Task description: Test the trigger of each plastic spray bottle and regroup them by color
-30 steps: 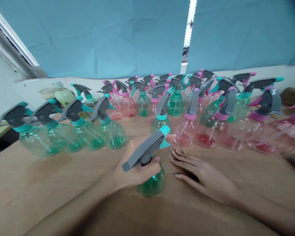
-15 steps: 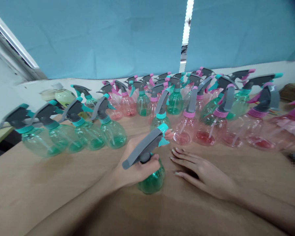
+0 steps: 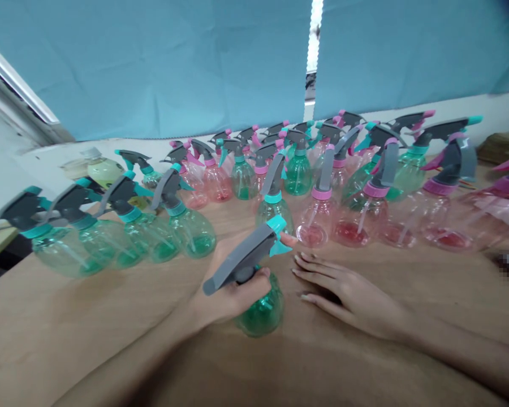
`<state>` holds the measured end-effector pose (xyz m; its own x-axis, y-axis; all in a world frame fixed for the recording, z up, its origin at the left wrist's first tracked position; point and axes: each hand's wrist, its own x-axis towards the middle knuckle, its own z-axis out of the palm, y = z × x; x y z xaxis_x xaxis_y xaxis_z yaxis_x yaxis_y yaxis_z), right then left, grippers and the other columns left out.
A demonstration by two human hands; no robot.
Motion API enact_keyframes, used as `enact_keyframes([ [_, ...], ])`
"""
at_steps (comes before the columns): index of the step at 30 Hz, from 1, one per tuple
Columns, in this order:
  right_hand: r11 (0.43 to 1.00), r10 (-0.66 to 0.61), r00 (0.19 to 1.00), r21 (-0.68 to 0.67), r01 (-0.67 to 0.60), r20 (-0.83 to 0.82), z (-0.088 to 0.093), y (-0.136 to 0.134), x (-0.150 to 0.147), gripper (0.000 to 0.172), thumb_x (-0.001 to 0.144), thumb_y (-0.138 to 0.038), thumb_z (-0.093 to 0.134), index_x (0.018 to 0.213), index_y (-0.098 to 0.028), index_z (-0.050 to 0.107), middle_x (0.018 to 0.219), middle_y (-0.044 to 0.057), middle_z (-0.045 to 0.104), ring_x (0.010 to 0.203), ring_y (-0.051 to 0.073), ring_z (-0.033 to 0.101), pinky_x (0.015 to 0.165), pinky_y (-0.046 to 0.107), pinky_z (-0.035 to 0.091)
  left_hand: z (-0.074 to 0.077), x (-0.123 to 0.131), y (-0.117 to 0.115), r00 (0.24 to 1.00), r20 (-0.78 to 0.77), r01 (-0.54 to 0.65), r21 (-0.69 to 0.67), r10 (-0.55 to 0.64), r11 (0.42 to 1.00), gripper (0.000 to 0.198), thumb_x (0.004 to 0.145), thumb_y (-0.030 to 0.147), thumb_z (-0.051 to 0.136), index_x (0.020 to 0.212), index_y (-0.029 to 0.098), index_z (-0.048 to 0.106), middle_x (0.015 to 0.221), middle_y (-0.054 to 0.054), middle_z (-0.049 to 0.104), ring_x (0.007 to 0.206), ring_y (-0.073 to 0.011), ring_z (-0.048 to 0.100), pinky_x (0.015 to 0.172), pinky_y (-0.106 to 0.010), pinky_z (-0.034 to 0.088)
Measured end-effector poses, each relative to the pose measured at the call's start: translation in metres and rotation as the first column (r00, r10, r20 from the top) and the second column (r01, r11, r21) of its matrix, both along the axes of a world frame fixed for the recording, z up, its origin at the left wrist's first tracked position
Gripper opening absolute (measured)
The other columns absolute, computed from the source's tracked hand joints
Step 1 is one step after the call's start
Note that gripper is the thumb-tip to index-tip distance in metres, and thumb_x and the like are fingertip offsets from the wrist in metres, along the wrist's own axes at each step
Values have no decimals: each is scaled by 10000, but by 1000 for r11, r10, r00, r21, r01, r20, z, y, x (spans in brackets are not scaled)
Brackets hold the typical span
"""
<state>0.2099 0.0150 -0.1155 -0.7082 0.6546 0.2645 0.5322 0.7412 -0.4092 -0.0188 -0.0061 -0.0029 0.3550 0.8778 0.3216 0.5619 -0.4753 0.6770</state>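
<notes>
My left hand (image 3: 231, 291) is wrapped round the neck of a green spray bottle (image 3: 261, 308) with a grey trigger head (image 3: 241, 257) and teal nozzle. The bottle stands on the wooden table (image 3: 89, 328) in front of me. My right hand (image 3: 348, 294) lies flat on the table just right of the bottle, fingers stretched out and apart, holding nothing. Its fingertips point toward the bottle.
Several green spray bottles (image 3: 190, 226) stand in a row at the left. Pink bottles (image 3: 360, 217) and more green ones crowd the middle and right, back to a white ledge. A blue curtain (image 3: 173, 62) hangs behind. A pale yellow bottle (image 3: 102, 169) sits at far left.
The view has shifted slightly, so everything sits a little lower and further left. Both hands and the held bottle keep almost the same pose.
</notes>
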Motion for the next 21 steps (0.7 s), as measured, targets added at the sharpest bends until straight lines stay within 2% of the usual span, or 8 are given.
enact_keyframes([
  [4,1000,1,1000,2,-1,15,1,0,0,479,952,-397,458,1399,-226,426,1453,32,430,1355,216,354,1115,429,333,3,-2,-1,999,9,51,24,-52,998,343,677,180,488,956,232,681,700,-6,697,714,-207,656,695,-308,547],
  [9,1000,1,1000,3,-1,29,3,0,0,473,956,-409,446,1397,-242,429,1452,24,430,1353,217,358,1109,434,342,3,-3,-3,998,17,63,13,-63,998,422,697,153,482,1074,227,658,746,1,719,712,-185,663,723,-287,546],
  [17,1000,3,1000,7,-3,-3,1,0,0,453,948,-388,472,1369,-220,472,1437,41,452,1350,225,364,1110,448,336,-1,-8,-4,998,-51,31,22,-30,999,423,704,196,459,1089,204,632,701,7,661,630,-170,611,545,-246,490],
  [21,1000,6,999,19,-6,35,0,0,0,452,956,-408,447,1348,-190,498,1439,49,448,1352,217,361,1114,437,333,-4,-8,-3,998,-46,49,25,-48,998,429,713,211,440,1102,209,622,711,10,659,614,-167,600,559,-261,499],
])
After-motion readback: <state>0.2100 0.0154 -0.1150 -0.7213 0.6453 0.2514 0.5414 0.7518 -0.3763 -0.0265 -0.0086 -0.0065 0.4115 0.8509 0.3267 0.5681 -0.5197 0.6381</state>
